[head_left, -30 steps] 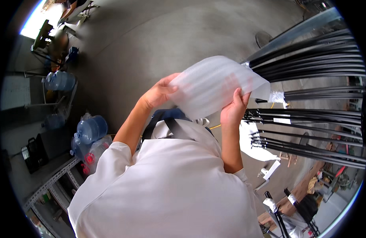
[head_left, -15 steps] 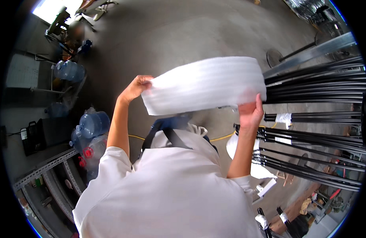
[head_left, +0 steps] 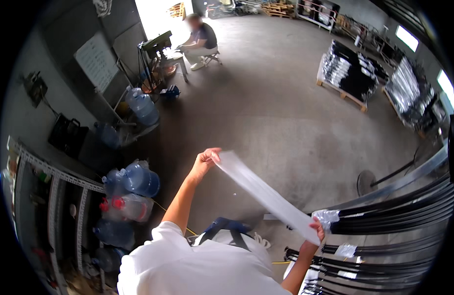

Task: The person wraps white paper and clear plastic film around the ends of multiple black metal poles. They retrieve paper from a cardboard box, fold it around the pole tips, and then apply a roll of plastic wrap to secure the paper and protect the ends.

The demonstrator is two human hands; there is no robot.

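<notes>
A strip of thin white foam sheet is stretched between my two hands, slanting from upper left down to lower right and seen nearly edge-on. My left hand pinches its upper end, with that arm reaching forward. My right hand grips the lower end, close to the near ends of the black rods. Silvery-white wrapping covers the tip of that upper bundle, just beyond my right hand.
More black rod bundles lie at the lower right below a metal rail. Water jugs and a slotted metal rack stand at left. A seated person is far off by a machine. Loaded pallets stand far right.
The view has lifted, showing more of the far floor. The foam strip went from broad side facing me to a slanting, nearly edge-on position; both hands still hold its ends.
</notes>
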